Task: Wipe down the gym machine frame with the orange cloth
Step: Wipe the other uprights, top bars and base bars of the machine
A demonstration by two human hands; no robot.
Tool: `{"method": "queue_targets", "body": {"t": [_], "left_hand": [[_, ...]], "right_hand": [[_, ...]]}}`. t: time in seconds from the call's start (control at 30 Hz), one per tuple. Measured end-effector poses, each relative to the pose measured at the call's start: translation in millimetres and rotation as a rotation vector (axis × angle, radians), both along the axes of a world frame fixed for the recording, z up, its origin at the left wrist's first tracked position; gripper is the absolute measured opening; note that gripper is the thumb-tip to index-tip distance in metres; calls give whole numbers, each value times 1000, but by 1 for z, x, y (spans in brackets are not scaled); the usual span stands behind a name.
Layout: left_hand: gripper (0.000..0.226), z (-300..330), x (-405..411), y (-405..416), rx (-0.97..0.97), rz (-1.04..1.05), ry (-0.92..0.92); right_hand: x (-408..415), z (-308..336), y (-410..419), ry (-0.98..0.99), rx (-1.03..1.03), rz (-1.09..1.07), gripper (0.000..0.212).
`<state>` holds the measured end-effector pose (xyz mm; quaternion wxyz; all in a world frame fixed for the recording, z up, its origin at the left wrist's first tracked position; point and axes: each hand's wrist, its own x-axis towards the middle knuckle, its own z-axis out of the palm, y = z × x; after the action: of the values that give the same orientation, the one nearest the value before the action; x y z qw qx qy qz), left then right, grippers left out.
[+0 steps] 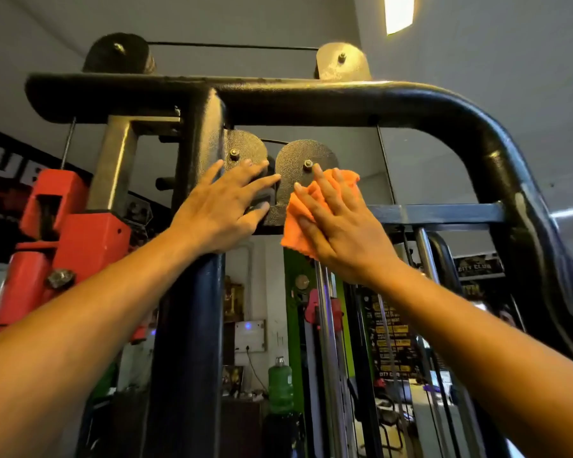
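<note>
The black gym machine frame [361, 97] arches overhead, with an upright post [192, 309] at centre-left. Two round textured pulley plates sit under the top bar, the left plate [245, 147] and the right plate [303, 157]. My right hand [341, 223] presses the orange cloth [300, 214] flat against the lower part of the right plate, fingers straight. My left hand [222, 206] rests with spread, straight fingers on the left plate and the bracket beside the post. Part of the cloth is hidden under my right hand.
A red machine part [70, 226] stands at the left. Chrome guide rods [328, 342] and cables run down behind my right arm. A green water jug [280, 383] and posters lie in the background. A ceiling light [399, 11] glows above.
</note>
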<state>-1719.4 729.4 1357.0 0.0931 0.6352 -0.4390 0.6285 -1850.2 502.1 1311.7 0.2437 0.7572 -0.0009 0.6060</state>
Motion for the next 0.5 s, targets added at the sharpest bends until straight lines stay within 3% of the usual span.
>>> {"method": "queue_targets", "body": {"t": [0.13, 0.3, 0.5], "left_hand": [[68, -3, -2, 1, 39, -19, -6], [70, -2, -3, -1, 65, -42, -23], [69, -16, -13, -24, 132, -59, -60]], "right_hand": [[-25, -11, -29, 10, 70, 12, 66], [-49, 1, -25, -200, 313, 191, 59], [-18, -33, -29, -165, 249, -3, 62]]}}
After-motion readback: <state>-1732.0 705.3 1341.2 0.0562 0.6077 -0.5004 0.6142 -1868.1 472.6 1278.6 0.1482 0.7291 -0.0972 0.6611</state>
